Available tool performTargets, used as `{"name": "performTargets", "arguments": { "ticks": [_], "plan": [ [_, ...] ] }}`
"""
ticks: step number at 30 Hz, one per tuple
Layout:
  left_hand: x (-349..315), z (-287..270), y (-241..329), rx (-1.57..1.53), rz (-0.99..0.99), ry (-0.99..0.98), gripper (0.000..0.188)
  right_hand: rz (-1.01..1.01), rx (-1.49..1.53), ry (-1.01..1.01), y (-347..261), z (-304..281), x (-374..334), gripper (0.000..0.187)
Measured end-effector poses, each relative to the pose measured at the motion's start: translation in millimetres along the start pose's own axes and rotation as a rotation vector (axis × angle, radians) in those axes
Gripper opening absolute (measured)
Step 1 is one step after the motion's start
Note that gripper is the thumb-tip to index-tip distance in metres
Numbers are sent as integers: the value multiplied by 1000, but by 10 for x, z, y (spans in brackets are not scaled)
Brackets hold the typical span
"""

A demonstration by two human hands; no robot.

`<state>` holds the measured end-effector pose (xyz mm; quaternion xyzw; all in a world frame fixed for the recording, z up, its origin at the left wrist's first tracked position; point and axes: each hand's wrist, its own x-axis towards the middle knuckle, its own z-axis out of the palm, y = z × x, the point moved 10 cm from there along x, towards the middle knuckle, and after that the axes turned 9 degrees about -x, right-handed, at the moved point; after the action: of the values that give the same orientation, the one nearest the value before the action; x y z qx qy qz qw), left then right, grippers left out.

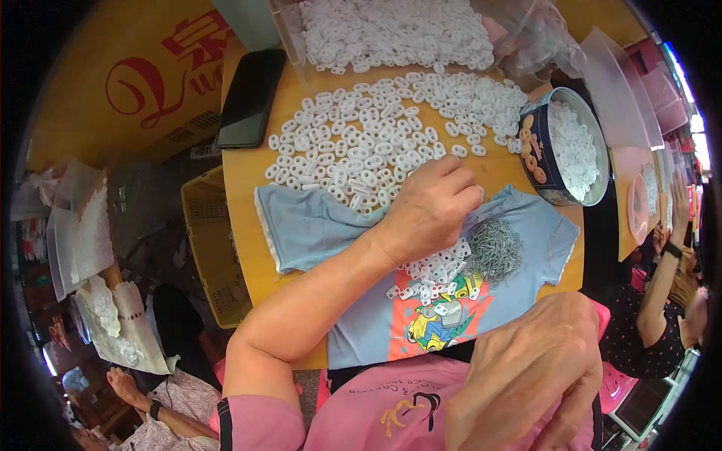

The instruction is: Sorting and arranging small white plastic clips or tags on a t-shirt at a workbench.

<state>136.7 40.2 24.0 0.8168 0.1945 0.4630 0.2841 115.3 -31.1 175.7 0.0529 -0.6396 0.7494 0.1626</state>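
My left hand (pixel 430 209) reaches over the middle of the table with its fingers bent and pressed together. What they hold, if anything, is hidden. Just beyond it spreads a layer of white oval plastic pieces (pixel 353 139), each with two holes. Beneath the hand, a light blue T-shirt (pixel 361 312) with a cartoon print lies across the table's near side. On the shirt sit a heap of grey screws (pixel 496 252) and a cluster of small white plastic plates (pixel 440 267). My right hand (pixel 530 368) is raised close in front of my chest, its fingertips hidden behind its back.
A round dark tin (pixel 538 154) full of white pieces stands at the right. A clear bin (pixel 289 34) heaped with more is at the back, beside a plastic bag (pixel 538 45). A black phone (pixel 252 98) lies at the left edge, above a yellow crate (pixel 207 240). Other people sit on both sides.
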Motion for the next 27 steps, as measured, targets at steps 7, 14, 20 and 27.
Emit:
{"name": "performTargets", "arguments": {
  "ticks": [7,14,20,27],
  "plan": [
    [-22,-66,40,94,5,8,14,18,78,140,199,180,-398,33],
    [37,-24,43,130,-25,24,10,500,-1354,1090,253,-1227,-1262,20],
    [15,-2,-35,181,-90,-6,11,827,-1732,997,748,-1619,-1578,24],
    [31,4,9,177,-33,-1,11,638,-1215,1045,911,-1614,-1575,24]
  ]
}}
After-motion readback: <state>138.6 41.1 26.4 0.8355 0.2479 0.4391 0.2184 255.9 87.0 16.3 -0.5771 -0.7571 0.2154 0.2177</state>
